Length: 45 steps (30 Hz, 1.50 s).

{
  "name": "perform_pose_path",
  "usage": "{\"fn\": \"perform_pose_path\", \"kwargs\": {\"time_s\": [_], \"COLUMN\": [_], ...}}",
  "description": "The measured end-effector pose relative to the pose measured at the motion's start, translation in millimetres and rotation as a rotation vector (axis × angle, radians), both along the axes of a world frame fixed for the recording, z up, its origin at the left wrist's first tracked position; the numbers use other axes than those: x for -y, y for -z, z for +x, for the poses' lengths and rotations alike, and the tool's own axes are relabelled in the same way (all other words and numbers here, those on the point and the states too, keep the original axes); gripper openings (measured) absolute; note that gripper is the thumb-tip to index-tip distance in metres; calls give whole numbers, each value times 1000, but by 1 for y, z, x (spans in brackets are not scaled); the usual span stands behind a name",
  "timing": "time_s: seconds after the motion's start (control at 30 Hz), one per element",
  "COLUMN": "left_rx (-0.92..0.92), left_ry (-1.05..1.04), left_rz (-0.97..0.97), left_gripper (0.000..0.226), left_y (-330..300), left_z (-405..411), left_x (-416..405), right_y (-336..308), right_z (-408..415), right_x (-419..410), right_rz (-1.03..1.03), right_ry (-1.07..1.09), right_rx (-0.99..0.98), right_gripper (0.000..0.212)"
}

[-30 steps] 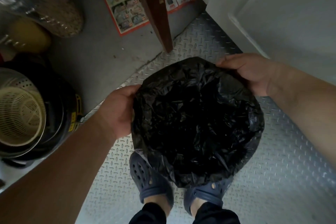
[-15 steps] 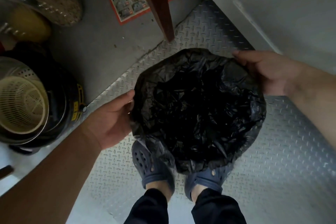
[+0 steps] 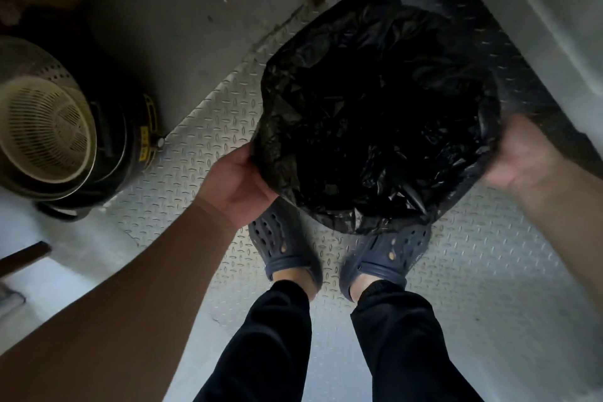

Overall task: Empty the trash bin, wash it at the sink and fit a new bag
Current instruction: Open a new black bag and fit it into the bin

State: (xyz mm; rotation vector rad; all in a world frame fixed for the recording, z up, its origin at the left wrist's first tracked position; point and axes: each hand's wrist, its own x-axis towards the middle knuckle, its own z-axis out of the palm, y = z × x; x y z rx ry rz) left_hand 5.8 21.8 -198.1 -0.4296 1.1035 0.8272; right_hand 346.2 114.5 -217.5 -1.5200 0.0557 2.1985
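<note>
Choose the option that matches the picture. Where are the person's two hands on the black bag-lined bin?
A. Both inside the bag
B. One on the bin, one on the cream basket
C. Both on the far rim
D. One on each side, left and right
D: the left hand grips the left edge of the black bag and the right hand is at its right edge.

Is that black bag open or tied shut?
Open. The black bag has its mouth spread wide, the left hand and right hand at opposite edges.
</note>
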Motion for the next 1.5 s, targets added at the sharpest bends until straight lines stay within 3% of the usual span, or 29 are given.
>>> {"fn": "perform_pose_path", "kwargs": {"time_s": [0.07, 0.2, 0.3, 0.37, 0.47, 0.57, 0.67, 0.8, 0.9, 0.97, 1.03, 1.07, 1.13, 1.2, 1.27, 1.33, 1.5], "left_rx": [-15, -83, -315, -420, -326, -229, -187, -24, -44, -192, -559, -802, -1290, -1496, -1462, -1288, -747], "left_ry": [58, -6, -110, -58, 82, 132, 22, -44, 45, 98, 198, 301, 638, 966, 1135, 1174, 889], "left_rz": [-2, -24, -231, -246, -94, -18, -49, -7, -16, -48, 46, 171, 557, 919, 967, 809, 472], "left_gripper": [33, 43, 27, 29, 47, 30, 17, 35, 50, 49, 26, 17, 29, 43, 49, 46, 13], "left_y": [8, 5, -10, -28, -55, -62, -53, -40, -42, -45, -52, -56, -66, -70, -67, -62, -46], "left_z": [12, 24, 20, 20, 24, 39, 48, 46, 38, 29, 21, 17, 15, 19, 27, 33, 34], "left_x": [-5, -14, -2, 14, 28, 28, 19, 16, 13, 2, -20, -33, -64, -92, -112, -125, -146], "right_y": [-1, -13, -30, -48, -68, -74, -70, -64, -64, -66, -67, -67, -69, -67, -62, -56, -44], "right_z": [-9, -19, -11, -8, -16, -29, -34, -32, -26, -20, -16, -14, -15, -18, -20, -20, -20], "right_x": [2, 1, 18, 45, 81, 85, 83, 88, 83, 70, 50, 37, 9, -13, -27, -34, -42], "right_rz": [39, -4, -22, 37, 68, -59, -149, -112, -58, 49, 251, 347, 508, 612, 613, 572, 509], "right_ry": [14, 135, 257, 224, 89, 168, 323, 366, 291, 203, 104, 85, 30, -97, -176, -228, -360], "right_rx": [67, 183, 542, 664, 468, 286, 244, 62, 105, 302, 526, 612, 716, 740, 691, 629, 482], "right_gripper": [55, 41, 14, 12, 41, 54, 50, 26, 32, 23, 18, 12, 12, 21, 26, 28, 21]}}
